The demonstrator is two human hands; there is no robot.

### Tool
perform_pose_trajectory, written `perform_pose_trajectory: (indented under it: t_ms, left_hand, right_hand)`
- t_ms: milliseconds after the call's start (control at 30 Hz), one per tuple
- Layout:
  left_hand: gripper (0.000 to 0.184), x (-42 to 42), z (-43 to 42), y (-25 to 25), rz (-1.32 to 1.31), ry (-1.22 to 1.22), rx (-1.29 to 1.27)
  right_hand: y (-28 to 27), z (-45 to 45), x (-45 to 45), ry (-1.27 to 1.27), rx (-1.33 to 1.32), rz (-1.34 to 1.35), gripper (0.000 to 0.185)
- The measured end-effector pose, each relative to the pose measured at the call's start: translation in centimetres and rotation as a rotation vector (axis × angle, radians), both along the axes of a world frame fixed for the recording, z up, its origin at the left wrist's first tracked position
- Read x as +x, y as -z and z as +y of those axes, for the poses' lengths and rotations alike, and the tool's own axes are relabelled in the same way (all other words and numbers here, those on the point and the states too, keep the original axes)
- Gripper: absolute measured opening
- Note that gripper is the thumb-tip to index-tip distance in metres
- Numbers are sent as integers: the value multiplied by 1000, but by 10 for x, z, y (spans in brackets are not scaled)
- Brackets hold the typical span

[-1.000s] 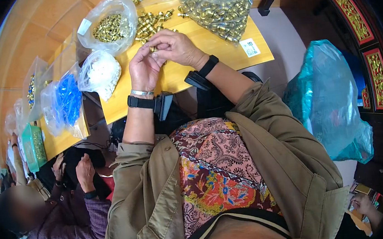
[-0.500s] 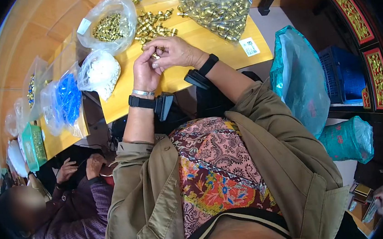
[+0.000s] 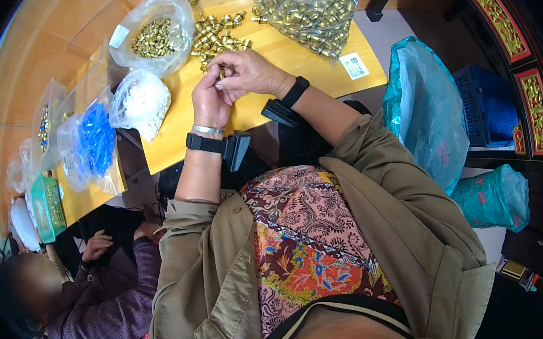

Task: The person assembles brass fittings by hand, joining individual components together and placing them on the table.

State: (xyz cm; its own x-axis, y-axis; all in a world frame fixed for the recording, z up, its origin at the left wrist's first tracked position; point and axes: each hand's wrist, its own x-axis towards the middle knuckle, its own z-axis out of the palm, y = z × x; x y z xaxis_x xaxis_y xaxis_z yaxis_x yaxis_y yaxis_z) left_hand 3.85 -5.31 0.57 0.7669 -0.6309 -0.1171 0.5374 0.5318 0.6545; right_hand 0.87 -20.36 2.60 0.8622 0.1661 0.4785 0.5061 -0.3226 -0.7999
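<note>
My left hand (image 3: 211, 102) and my right hand (image 3: 248, 73) meet above the front of the yellow table (image 3: 180, 122). A small brass fitting (image 3: 222, 74) shows between their fingertips, and both hands close on it. Just beyond them lies a loose pile of brass fittings (image 3: 213, 36). A clear bag of brass fittings (image 3: 310, 24) stands to the right of the pile. On its left are an open bag of small brass parts (image 3: 155, 39) and a bag of white parts (image 3: 143, 103).
Blue parts in a bag (image 3: 96, 139) and a green basket (image 3: 47, 207) are at the left. A seated co-worker in a purple sleeve (image 3: 104, 326) is at lower left. On the right are a large teal bag (image 3: 428, 117) and a blue crate (image 3: 492, 108).
Both hands shifted slightly while staying together around the fitting. The teal bag's upper part moved left, exposing the blue crate. The co-worker's hands moved, and a person's hand at lower right left view.
</note>
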Motion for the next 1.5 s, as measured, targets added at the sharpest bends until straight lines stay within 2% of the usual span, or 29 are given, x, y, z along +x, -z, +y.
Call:
perform_pose_trajectory:
  t_ms: [100,133,233,300,400,500,533,633,833,1033,1167,1267,1300,1333,1433,1500]
  left_hand:
    - [27,-9,-9,-8,-1,-129,187]
    - [27,-11,-12,-11,-10,-131,210]
    - [29,-16,-14,-16,-19,-132,266]
    - [30,-13,-12,-15,-6,-121,278]
    - [38,5,7,-10,-27,116,310]
    - [39,15,17,-13,107,196,259]
    - [36,12,13,-18,140,120,324]
    - [34,14,18,-14,131,202,260]
    - [33,5,15,-14,153,186,172]
    - [33,5,38,-8,110,274,-10]
    - [34,-1,60,-3,201,39,-10]
    - [32,-5,66,2,238,20,-122]
    - [31,-4,68,5,241,17,-155]
    - [25,-1,71,9,181,140,-269]
    - [29,-3,69,9,215,43,-231]
    - [28,1,70,15,207,65,-244]
  right_hand:
    - [3,0,1,32,-52,-9,32]
    - [5,2,2,-27,120,108,29]
    - [6,-1,1,-34,83,168,28]
    - [11,0,4,-106,179,220,28]
    - [14,-5,7,-273,361,344,29]
    - [13,-9,10,-373,476,502,29]
    - [13,-9,11,-388,501,555,30]
    - [15,-9,11,-368,521,564,28]
    - [21,-12,15,-282,484,514,19]
    - [20,-15,14,-190,549,445,20]
    - [16,-11,11,-158,512,425,19]
    - [10,-8,9,-106,510,444,19]
    - [8,-7,10,-100,488,457,19]
    - [6,-7,12,-95,465,467,19]
    - [-12,0,27,-115,341,441,20]
    - [-37,8,48,-123,218,376,22]
